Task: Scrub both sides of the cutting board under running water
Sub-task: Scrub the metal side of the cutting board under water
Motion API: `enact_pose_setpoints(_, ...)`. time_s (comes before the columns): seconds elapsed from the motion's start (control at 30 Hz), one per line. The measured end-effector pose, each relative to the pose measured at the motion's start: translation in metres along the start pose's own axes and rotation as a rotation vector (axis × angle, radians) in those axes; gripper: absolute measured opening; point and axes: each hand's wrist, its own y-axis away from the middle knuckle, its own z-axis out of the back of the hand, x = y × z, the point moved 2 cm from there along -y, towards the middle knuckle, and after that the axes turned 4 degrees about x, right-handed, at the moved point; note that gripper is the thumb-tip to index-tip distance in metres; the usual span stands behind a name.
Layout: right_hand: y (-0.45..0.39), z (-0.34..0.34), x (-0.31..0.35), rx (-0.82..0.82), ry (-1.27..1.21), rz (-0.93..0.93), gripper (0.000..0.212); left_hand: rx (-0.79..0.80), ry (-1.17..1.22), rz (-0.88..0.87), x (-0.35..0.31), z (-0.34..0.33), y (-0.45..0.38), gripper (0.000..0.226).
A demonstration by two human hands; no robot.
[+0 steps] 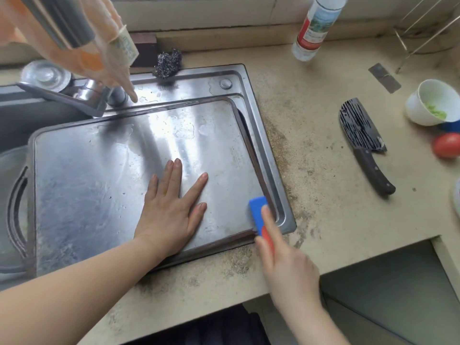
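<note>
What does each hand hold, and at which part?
The right hand grips a blue and red scrubber by its red lower end. The left hand holds nothing, pressing flat on the cutting board.

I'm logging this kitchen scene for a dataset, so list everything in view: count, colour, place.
cutting board: one, steel-grey, lying flat across the sink
sink: one, steel, set in the counter
faucet: one, chrome, behind the board
steel wool: one, dark grey, on the sink's back rim
bottle: one, clear with red-white label, on the counter at the back
cleaver: one, dark patterned blade, right on the counter
bowl: one, white, far right
tomato: one, red, far right
brush: one, blue and red, at the board's near right corner
left hand: flat on the board
right hand: grips the brush
</note>
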Motion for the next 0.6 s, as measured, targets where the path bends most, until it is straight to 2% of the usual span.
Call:
enact_pose_setpoints(0.13,-0.025,0.002,0.012,-0.017,-0.021,-0.131,0.06,0.011,0.03,-0.003,0.0,0.001,0.001,0.059)
enact_pose_setpoints(0.2,0.003,-0.03,0.051,0.029,0.032,-0.041,0.063,0.006,0.057,-0.002,0.0,0.002,0.0,0.056)
enact_pose_setpoints(0.27,0.023,-0.052,0.078,0.041,-0.017,0.07,0.064,-0.017,0.166,-0.003,0.003,0.003,0.0,0.056)
enact_pose_setpoints(0.37,0.006,-0.033,0.053,0.025,0.039,0.066,0.059,-0.113,0.4,-0.044,0.007,0.011,0.001,0.057)
enact_pose_setpoints(0.43,-0.008,-0.004,0.024,0.007,0.04,-0.093,0.056,-0.137,0.501,-0.09,0.014,0.022,0.006,0.054)
enact_pose_setpoints(0.53,0.001,-0.004,0.03,-0.094,0.005,-0.205,0.057,-0.148,0.424,-0.136,0.04,0.028,0.029,0.054)
enact_pose_setpoints(0.6,0.024,-0.037,0.074,-0.004,0.025,-0.101,0.059,-0.194,0.29,-0.035,0.068,0.024,0.057,0.06)
